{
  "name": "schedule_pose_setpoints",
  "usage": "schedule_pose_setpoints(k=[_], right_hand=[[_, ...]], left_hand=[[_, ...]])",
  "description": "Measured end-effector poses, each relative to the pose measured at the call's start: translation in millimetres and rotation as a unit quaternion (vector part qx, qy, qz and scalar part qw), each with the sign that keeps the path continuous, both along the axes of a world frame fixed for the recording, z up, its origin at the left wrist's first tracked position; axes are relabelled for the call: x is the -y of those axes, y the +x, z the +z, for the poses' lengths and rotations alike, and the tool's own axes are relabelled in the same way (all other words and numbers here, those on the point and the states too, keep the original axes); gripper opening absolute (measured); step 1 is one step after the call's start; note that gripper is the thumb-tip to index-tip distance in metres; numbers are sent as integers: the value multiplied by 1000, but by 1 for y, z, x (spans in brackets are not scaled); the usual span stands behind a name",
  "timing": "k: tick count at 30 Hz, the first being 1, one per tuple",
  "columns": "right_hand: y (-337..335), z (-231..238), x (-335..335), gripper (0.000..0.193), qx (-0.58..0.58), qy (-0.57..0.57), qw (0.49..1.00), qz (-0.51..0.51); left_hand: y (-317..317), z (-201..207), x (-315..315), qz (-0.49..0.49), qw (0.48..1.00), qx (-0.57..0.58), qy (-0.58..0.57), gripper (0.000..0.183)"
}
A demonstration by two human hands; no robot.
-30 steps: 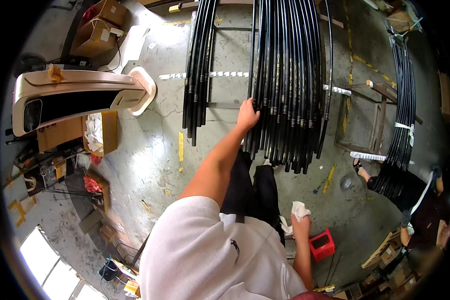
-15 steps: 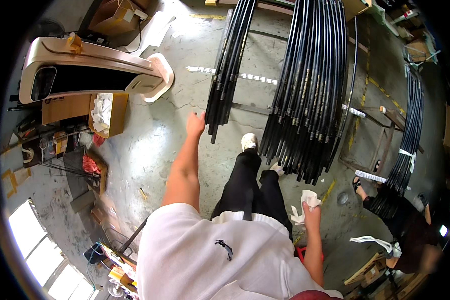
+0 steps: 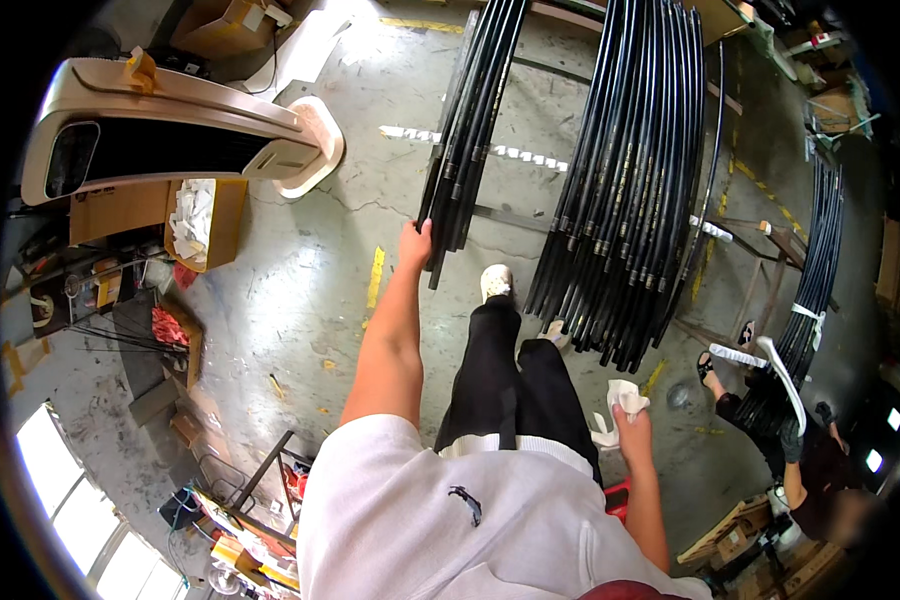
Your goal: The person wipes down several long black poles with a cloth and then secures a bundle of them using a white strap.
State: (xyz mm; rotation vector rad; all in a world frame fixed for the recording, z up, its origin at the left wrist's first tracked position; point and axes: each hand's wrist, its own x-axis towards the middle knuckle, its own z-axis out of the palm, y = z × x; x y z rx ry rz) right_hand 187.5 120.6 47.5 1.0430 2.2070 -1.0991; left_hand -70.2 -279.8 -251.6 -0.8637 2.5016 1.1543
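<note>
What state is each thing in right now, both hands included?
Left hand: at the smaller rod group's left edge, grip unclear.
Right hand: closed on the cloth.
White cloth: crumpled, one end hanging loose.
Smaller rod group: side by side, ends uneven.
Larger rod group: side by side, ends uneven.
Far-right rod bundle: tied.
Cardboard box: open, white scraps inside.

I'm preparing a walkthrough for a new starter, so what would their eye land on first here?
Probably the broad row of long black rods, right of upper centre. The left hand is at the near end of a smaller rod group to its left. Next might come the large pale machine, upper left, and the white cloth in the right hand, lower right.
</note>
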Motion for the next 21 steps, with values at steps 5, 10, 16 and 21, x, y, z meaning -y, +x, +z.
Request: schedule_pose_setpoints(k=[5, 10, 16, 21], right_hand=[[3, -3, -4, 37, -13, -61, 996, -59], [-23, 14, 4, 45, -52, -350, 900, -256], [-90, 33, 36, 38, -152, -532, 804, -219], [-142, 78, 114, 33, -306, -416, 832, -204]], left_hand=[[-1, 57, -6, -82, 982, -83, -149, 31], [47, 141, -15, -142, 970, -185, -62, 33], [105, 275, -104, -180, 966, -144, 116, 21], [139, 354, -194, -369, 912, -180, 8, 23]])
